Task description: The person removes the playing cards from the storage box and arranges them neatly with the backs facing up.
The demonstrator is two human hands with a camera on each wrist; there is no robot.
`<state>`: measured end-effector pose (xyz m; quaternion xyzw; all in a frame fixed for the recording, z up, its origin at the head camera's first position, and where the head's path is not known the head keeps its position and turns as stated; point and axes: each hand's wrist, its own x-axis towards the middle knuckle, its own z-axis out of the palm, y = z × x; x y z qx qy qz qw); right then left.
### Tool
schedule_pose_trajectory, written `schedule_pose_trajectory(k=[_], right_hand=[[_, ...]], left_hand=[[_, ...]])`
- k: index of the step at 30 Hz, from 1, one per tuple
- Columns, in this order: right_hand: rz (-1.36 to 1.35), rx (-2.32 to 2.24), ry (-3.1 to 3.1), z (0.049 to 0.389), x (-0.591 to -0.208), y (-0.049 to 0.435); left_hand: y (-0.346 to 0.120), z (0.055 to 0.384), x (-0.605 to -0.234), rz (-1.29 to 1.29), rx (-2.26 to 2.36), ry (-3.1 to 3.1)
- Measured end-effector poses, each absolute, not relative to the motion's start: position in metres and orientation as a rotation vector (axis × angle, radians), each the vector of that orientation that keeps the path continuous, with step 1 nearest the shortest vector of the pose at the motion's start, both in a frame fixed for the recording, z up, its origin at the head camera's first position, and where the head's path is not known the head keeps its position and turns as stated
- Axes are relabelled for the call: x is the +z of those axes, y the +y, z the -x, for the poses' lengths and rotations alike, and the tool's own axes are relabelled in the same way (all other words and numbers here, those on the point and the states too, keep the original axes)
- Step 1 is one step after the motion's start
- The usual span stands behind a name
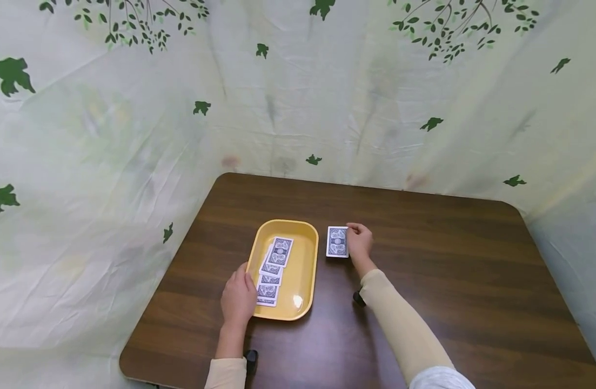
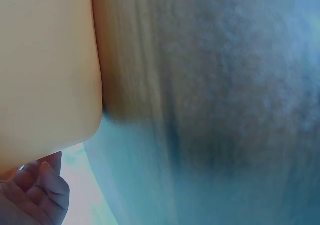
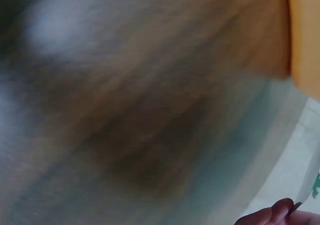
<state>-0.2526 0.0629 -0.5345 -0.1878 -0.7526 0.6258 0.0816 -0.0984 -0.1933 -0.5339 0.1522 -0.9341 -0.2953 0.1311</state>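
Observation:
A yellow tray (image 1: 305, 270) lies on the table with several blue-backed playing cards (image 1: 280, 252) overlapping in a column along its left part. My left hand (image 1: 238, 296) grips the tray's left rim; in the left wrist view its curled fingers (image 2: 50, 187) show beside the tray wall (image 2: 50, 85). To the right of the tray, a blue-backed playing card (image 1: 337, 241) is seen face down, with my right hand (image 1: 360, 243) at its right edge. Thumb and fingertips (image 3: 282, 208) pinch its thin edge in the right wrist view.
The brown wooden table (image 1: 448, 259) has rounded corners and extends well to the right. Behind it and on both sides hangs a pale curtain (image 1: 288, 108) printed with green leaves. Each wrist carries a dark strap or camera (image 1: 251, 361).

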Motion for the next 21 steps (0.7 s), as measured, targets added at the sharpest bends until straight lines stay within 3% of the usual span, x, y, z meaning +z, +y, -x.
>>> schedule_pose_trajectory(k=[21], right_hand=[[0.397, 1.595, -2.672, 0.248, -0.552, 0.071]], left_hand=[[-0.195, 0.099, -0.536, -0.457, -0.861, -2.704]])
